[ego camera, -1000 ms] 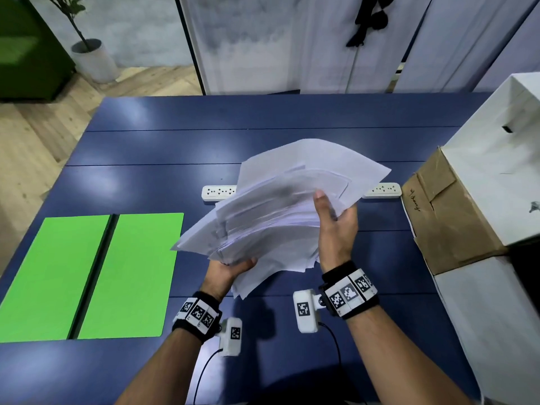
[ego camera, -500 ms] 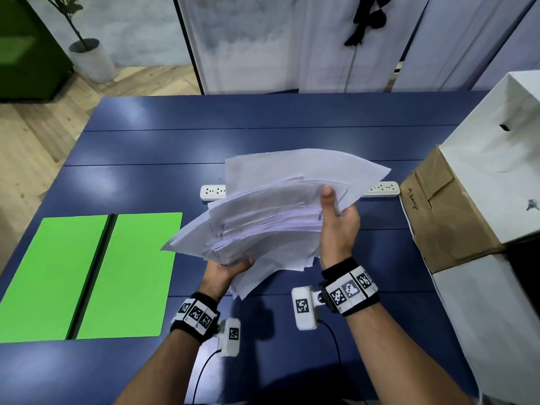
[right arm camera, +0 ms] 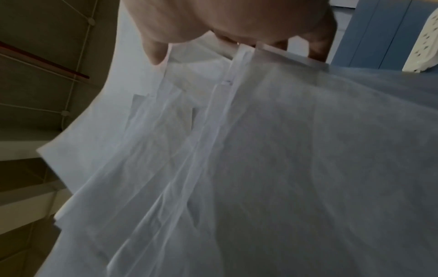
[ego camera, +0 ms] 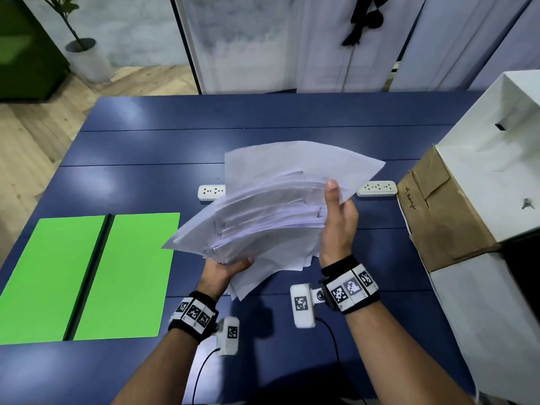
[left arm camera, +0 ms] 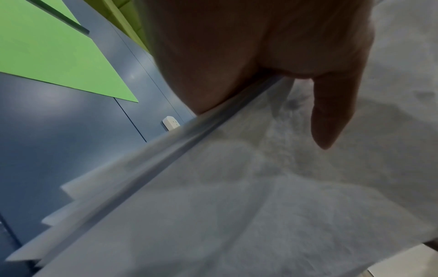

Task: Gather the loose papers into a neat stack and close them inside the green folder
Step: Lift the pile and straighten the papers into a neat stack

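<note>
A loose bundle of white papers [ego camera: 268, 211] is held in the air over the middle of the blue table, its edges fanned and uneven. My left hand [ego camera: 225, 268] grips the bundle's near lower edge, thumb on top [left arm camera: 331, 112]. My right hand [ego camera: 337, 217] holds the right edge, thumb on top and fingers behind the sheets. In the right wrist view the staggered paper edges [right arm camera: 189, 150] fill the picture. The green folder [ego camera: 87, 276] lies open and flat at the table's left, dark spine up the middle, with nothing on it.
Two white power strips [ego camera: 211, 192] [ego camera: 378, 188] lie on the table [ego camera: 292, 112] behind the papers. A large white box with a brown cardboard flap [ego camera: 438, 211] stands along the right edge. A potted plant [ego camera: 87, 59] stands on the wooden floor, far left.
The bundle has turned and shifted slightly left, its top sheets swinging flatter. My right thumb has slid up along the right edge. The left hand keeps its grip below.
</note>
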